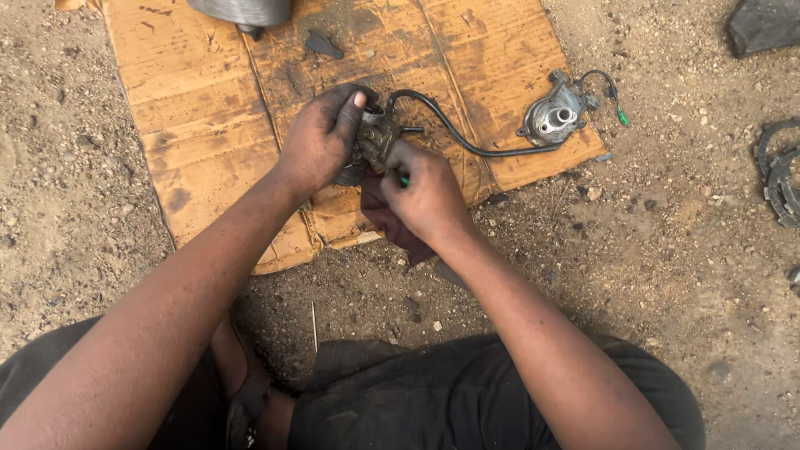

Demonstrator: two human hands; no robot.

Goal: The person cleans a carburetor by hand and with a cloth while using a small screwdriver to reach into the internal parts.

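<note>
A small, greasy grey metal carburettor body (377, 137) is gripped in the left hand (321, 137), thumb over its top, held above the oil-stained brown cardboard sheet (200, 108). A thin green-handled tool (404, 180) is pinched in the closed right hand (427, 198) and set against the part's side. The work is best done with the body held steady and the tool kept square. A black rubber hose (454, 133) runs to a grey cast metal cover (554, 112) lying nearby.
</note>
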